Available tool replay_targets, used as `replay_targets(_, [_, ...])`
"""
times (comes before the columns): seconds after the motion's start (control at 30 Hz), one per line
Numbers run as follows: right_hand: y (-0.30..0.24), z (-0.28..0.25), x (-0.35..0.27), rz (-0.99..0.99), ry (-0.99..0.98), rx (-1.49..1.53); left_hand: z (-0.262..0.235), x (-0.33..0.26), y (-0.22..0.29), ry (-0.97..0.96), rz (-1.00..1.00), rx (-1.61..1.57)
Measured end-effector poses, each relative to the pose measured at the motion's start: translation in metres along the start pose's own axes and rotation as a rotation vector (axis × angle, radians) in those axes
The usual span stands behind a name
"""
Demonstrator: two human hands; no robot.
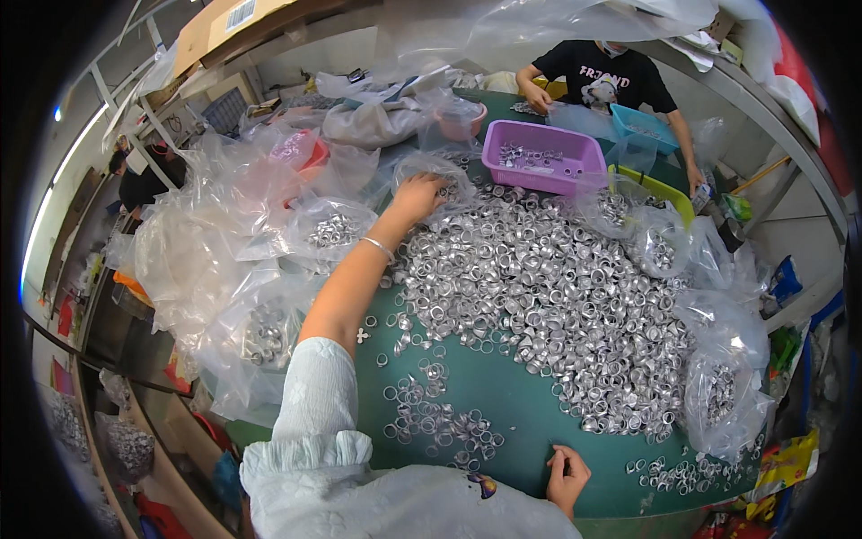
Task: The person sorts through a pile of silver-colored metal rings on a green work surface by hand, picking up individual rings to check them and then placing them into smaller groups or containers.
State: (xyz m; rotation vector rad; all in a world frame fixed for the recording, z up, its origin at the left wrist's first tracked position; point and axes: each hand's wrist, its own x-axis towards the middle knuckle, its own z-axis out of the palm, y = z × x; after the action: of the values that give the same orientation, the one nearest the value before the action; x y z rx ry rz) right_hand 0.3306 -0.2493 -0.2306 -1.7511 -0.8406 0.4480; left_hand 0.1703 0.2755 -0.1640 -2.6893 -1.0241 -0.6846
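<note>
My left arm stretches across the green table (516, 409) to its far side. There my left hand (418, 198) is at a clear plastic bag (409, 168) holding silver metal rings; its fingers are curled, and what they hold is hidden. Close to the table's near edge, my right hand (567, 476) is closed, thumb against the curled fingers, with its contents not visible. A large heap of silver rings (557, 278) covers the middle and right of the table. Between my arms lies a smaller loose scatter of rings (444, 427).
Bags of rings (334, 230) stand left of my arm, others (718, 391) line the right side. Beyond the heap are a purple basin (543, 180), a green tray (664, 193) and a blue basket (642, 126). A co-worker in black (620, 81) sits opposite.
</note>
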Motion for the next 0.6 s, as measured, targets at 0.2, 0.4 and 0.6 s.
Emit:
replay_targets(0.2, [0.001,-0.001,-0.001,0.038,0.001,-0.035,-0.022,0.014,0.012,-0.395,-0.228,0.084])
replay_targets(0.4, [-0.005,-0.002,0.001,0.035,-0.027,-0.086,-0.006,0.013,-0.008,-0.140,-0.271,-0.016])
replay_targets(0.6, [-0.005,-0.004,0.001,0.026,-0.050,-0.147,0.006,0.016,0.003,-0.089,-0.122,-0.012])
